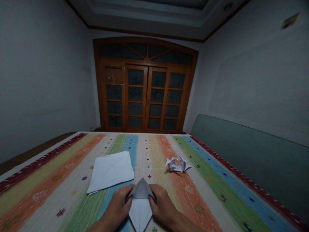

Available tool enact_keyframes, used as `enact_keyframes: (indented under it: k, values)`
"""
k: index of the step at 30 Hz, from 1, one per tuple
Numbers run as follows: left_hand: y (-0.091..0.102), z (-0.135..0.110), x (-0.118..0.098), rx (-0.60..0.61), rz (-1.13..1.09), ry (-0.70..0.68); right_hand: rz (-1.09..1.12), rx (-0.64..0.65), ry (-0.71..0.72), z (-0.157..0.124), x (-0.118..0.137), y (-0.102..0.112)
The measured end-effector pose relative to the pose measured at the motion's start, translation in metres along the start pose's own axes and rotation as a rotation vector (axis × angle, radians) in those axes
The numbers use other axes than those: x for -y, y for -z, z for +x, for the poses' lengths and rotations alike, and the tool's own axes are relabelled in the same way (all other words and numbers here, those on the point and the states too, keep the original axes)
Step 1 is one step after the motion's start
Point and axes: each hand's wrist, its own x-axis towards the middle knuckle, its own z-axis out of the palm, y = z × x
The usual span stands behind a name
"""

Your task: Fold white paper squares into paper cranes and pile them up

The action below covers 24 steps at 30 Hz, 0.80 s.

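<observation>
A folded sheet of white paper, kite-shaped with a raised pointed flap at its far end, lies between my hands at the near middle of the table. My left hand grips its left edge, thumb on top and fingers curled beneath. On the opposite edge, my right hand pinches the paper in the same way. The fingertips under the paper are hidden. Beyond my left hand rests a stack of white paper sheets. Several small folded paper figures sit in a cluster past my right hand.
A striped, colourful tablecloth covers the table. Along the right side runs a pale green bench back or panel. Wooden doors with glass panes stand beyond the far edge, with plain walls on both sides.
</observation>
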Motion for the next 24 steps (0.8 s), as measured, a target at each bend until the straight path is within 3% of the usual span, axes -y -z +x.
enact_keyframes:
  k: [10, 20, 24]
  values:
    - [-0.014, -0.005, 0.015, -0.072, 0.033, -0.038, 0.035, -0.053, 0.029, -0.002, -0.005, -0.009]
    - [-0.009, -0.003, -0.003, -0.042, -0.149, 0.025, 0.216, -0.095, 0.05, 0.002, 0.004, -0.003]
    - [-0.003, -0.005, 0.001, -0.021, -0.219, 0.045, 0.205, -0.118, -0.039, 0.001, -0.001, -0.005]
